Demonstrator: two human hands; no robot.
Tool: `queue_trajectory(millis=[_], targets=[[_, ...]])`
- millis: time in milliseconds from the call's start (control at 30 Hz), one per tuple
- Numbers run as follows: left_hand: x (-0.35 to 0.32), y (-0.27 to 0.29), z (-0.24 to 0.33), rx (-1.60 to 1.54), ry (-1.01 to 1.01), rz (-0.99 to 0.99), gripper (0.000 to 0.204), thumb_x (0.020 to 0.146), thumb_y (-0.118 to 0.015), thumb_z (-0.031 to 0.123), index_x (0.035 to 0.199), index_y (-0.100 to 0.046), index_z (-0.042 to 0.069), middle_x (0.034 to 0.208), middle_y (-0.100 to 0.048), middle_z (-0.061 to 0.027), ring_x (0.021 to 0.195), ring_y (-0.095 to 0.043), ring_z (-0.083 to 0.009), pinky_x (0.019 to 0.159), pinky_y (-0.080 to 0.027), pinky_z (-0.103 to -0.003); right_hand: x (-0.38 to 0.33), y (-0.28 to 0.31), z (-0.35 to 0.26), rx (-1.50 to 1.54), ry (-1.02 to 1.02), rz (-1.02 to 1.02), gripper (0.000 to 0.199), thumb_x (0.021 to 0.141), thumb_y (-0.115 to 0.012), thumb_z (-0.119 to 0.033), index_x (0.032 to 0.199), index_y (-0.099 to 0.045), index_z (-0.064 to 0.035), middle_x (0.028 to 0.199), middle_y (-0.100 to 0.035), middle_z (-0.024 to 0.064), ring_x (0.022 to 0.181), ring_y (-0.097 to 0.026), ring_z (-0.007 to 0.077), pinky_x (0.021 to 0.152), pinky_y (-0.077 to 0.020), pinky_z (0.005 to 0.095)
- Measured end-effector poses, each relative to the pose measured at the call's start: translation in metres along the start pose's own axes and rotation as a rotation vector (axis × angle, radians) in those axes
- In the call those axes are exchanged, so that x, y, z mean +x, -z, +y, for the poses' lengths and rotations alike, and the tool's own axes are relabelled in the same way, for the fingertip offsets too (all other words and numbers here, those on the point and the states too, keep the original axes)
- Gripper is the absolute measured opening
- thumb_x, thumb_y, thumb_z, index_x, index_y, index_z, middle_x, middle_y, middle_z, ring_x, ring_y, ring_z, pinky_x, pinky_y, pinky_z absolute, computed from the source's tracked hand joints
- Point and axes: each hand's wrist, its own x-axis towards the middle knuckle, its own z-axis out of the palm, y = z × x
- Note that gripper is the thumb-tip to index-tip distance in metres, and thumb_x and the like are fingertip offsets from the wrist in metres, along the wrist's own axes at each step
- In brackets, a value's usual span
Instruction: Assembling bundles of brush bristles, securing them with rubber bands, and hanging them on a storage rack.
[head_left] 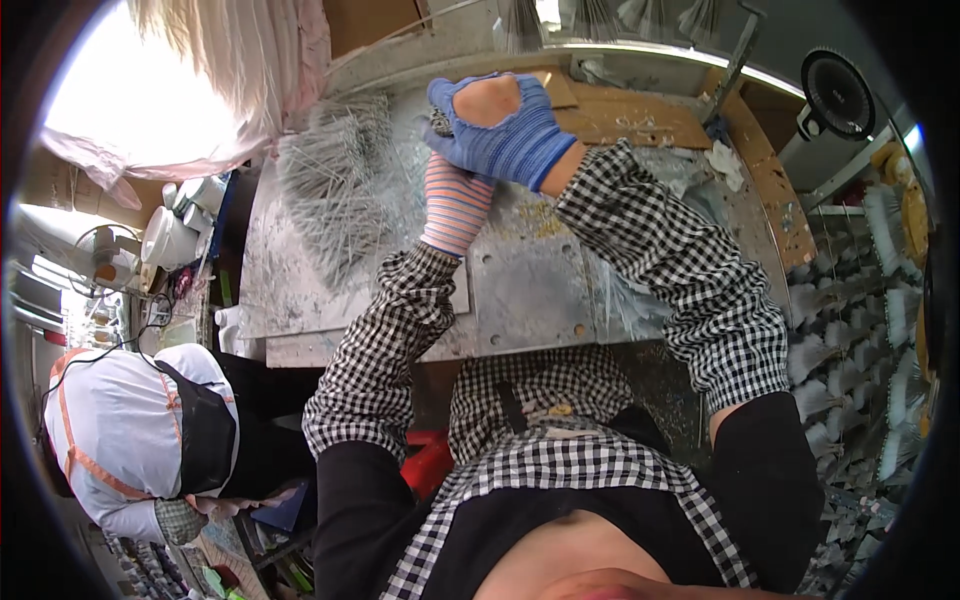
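My two gloved hands meet over the far middle of the worktable. My right hand [510, 130], in a blue knitted glove with a hole over its back, curls over the fingers of my left hand [457, 203]. An orange-and-white striped glove covers the left hand, whose fingers are largely hidden. Both look closed around a small dark, grey-flecked thing [440, 122] that I cannot make out. Just left of them lies a loose pile of thin grey bristles [335, 190]. Metal plates [530, 300] cover the table near my body.
Brown boards [640, 122] lie at the table's back right. A round black fan-like thing [838, 95] stands beyond. Grey brush-like pieces [850, 340] hang along the right. At left, a person in white [130, 430] bends near white tubs [170, 240].
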Motion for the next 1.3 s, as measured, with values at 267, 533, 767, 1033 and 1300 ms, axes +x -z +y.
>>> queue_trajectory(millis=[267,533,767,1033,1300], targets=[[0.068,0.093,0.059,0.090,-0.030,0.190,0.026,0.096,-0.066,0.014,0.118,-0.054,0.008,0.088,-0.063,-0.0044,0.074,-0.065,-0.0148,0.063,-0.056,-0.030,0.103,-0.044,0.071,0.224,0.258,0.217,0.063,0.090,-0.060,-0.058,0.134,-0.057,-0.0128,0.114,-0.069,0.0150,0.107,-0.066,0.0326,0.099,-0.0484,0.0448],[0.131,0.223,0.035,-0.100,0.195,0.413,0.019,0.096,-0.062,0.017,0.111,-0.055,0.007,0.090,-0.065,-0.0123,0.069,-0.067,-0.0289,0.061,-0.059,-0.043,0.146,-0.098,0.082,-0.114,0.152,-0.189,0.037,0.095,-0.057,-0.037,0.128,-0.064,-0.0231,0.113,-0.071,0.0107,0.108,-0.066,0.0296,0.094,-0.0491,0.0458],[0.137,0.216,0.058,0.005,0.233,0.428,0.029,0.100,-0.051,0.032,0.109,-0.056,0.005,0.092,-0.066,-0.0187,0.075,-0.068,-0.0343,0.068,-0.061,-0.046,0.129,-0.062,0.062,0.151,0.131,-0.129,0.029,0.097,-0.058,-0.037,0.108,-0.074,-0.0154,0.099,-0.073,0.0034,0.092,-0.069,0.0240,0.085,-0.0526,0.0378],[0.112,0.179,0.056,1.199,-0.222,0.515,0.069,0.092,-0.068,0.049,0.121,-0.051,-0.010,0.090,-0.068,-0.0245,0.081,-0.065,-0.0377,0.078,-0.051,-0.043,0.118,-0.049,0.053,0.228,0.233,0.077,0.024,0.093,-0.060,-0.032,0.103,-0.076,-0.0166,0.092,-0.073,0.0046,0.087,-0.070,0.0240,0.078,-0.0537,0.0389],[0.087,0.169,0.057,1.013,-0.397,0.504,0.059,0.093,-0.072,0.031,0.134,-0.049,-0.003,0.113,-0.067,-0.0169,0.094,-0.064,-0.0275,0.086,-0.051,-0.038,0.127,-0.047,0.037,0.118,0.216,-0.029,0.023,0.090,-0.060,-0.032,0.101,-0.074,-0.0190,0.090,-0.072,0.0054,0.087,-0.069,0.0245,0.082,-0.0506,0.0384]])
